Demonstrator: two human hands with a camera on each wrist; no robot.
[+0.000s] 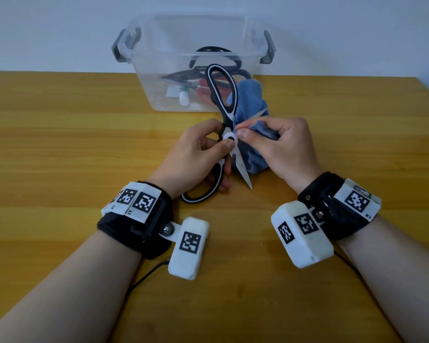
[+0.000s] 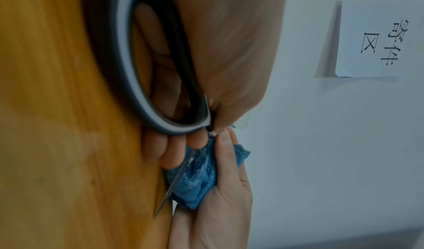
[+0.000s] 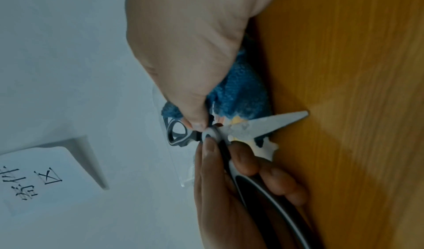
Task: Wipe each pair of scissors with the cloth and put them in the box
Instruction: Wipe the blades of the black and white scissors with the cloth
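Note:
A large pair of black-and-white scissors (image 1: pixel 229 137) is spread wide open above the wooden table. My left hand (image 1: pixel 196 157) grips its lower handle, thumb on the white pivot. One blade (image 1: pixel 243 169) points toward me; the other is wrapped in the blue cloth (image 1: pixel 250 95), its tip poking out. My right hand (image 1: pixel 282 149) pinches the cloth against that blade beside the pivot. The left wrist view shows the handle loop (image 2: pixel 119 53) and the cloth (image 2: pixel 195 180). In the right wrist view the bare blade (image 3: pixel 270 124) lies beside the cloth (image 3: pixel 241 89).
A clear plastic box (image 1: pixel 159 70) with grey latches stands at the table's far edge against the wall. Inside lie other scissors with black and red handles and a small white bottle (image 1: pixel 183 96). A paper sign (image 2: pixel 378 42) hangs on the wall.

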